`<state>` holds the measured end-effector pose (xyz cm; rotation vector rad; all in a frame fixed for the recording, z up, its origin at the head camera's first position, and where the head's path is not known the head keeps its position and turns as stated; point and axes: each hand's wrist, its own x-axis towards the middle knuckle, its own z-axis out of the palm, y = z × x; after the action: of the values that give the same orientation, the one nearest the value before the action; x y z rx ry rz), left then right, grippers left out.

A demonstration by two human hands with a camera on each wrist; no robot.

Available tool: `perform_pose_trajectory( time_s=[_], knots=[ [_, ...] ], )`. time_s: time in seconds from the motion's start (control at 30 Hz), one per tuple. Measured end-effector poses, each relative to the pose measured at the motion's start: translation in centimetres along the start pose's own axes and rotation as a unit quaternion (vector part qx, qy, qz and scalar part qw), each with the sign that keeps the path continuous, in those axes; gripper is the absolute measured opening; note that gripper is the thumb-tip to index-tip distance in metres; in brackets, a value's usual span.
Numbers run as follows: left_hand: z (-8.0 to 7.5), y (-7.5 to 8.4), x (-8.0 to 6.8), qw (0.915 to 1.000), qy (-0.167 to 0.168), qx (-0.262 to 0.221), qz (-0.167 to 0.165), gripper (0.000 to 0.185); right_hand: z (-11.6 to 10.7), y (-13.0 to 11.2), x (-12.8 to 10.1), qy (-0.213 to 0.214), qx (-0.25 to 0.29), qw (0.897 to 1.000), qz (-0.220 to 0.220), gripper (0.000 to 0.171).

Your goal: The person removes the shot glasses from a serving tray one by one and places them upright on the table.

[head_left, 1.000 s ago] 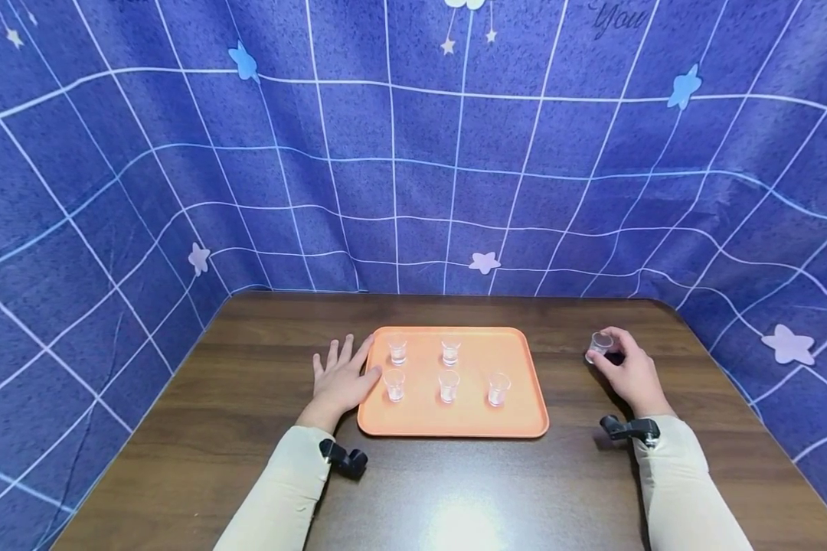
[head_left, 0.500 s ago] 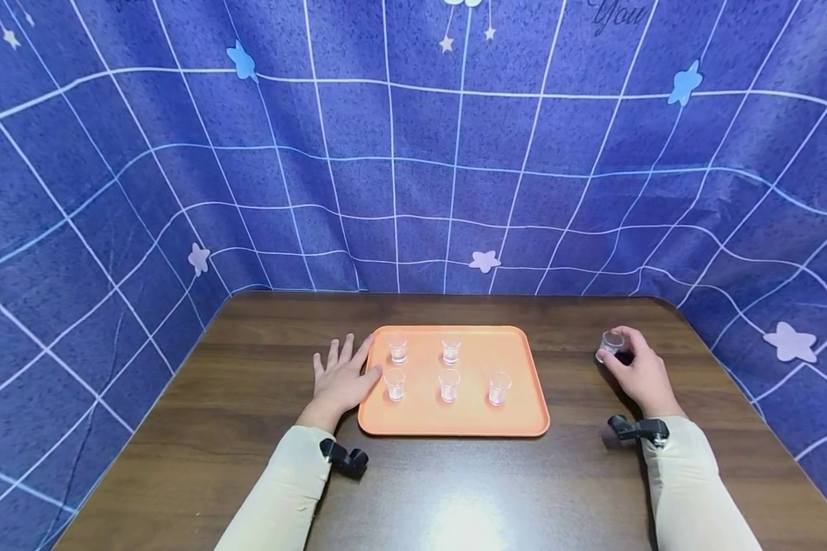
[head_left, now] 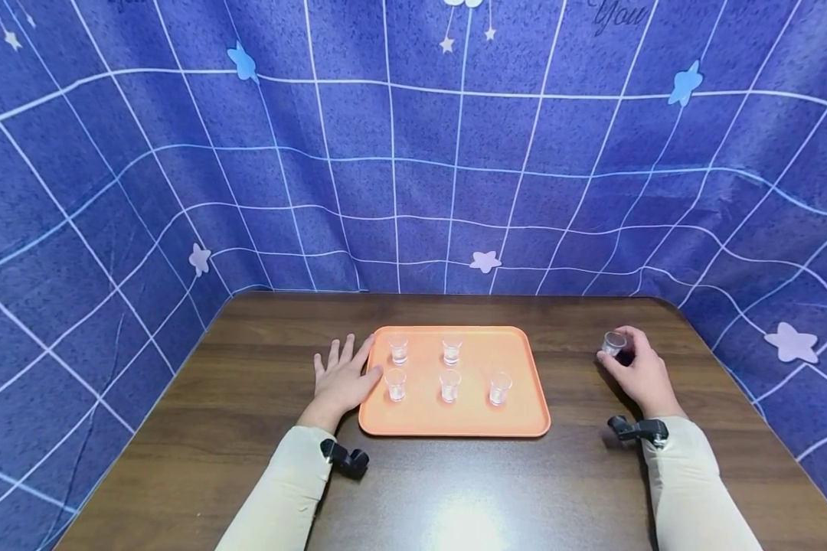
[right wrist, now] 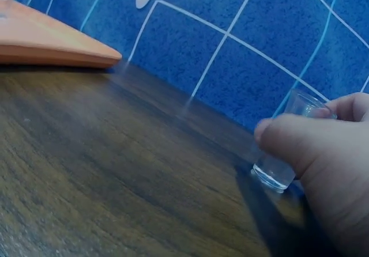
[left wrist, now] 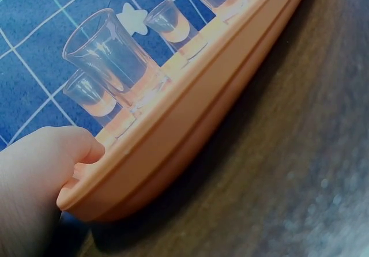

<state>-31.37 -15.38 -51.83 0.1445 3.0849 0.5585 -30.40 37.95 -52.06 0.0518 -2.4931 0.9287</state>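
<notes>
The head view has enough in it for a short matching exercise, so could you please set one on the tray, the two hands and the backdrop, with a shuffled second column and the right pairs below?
Column one
1. Tray
2. Left hand
3. Right hand
4. Backdrop

Column two
A. Blue, with pale grid lines and stars
B. Holding a single glass
C. Orange, with five glasses on it
D. Spread, at the tray's left edge

Right pairs: 1-C, 2-D, 3-B, 4-A
</notes>
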Motion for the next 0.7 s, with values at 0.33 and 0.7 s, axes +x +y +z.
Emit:
perform_pose_trajectory(
  time_s=[0.33, 0.7],
  knots=[
    [0.2, -0.1, 0.2, 1.0, 0.005, -0.001, 0.007, 0.07, 0.6, -1.0, 0.3, 0.06, 0.031, 0.998, -0.013, 0.068],
    [0.4, -0.3, 0.2, 1.0, 0.003, 0.001, 0.006, 0.07, 2.4, -2.8, 0.6, 0.145, 0.025, 0.981, -0.131, 0.061]
  ],
)
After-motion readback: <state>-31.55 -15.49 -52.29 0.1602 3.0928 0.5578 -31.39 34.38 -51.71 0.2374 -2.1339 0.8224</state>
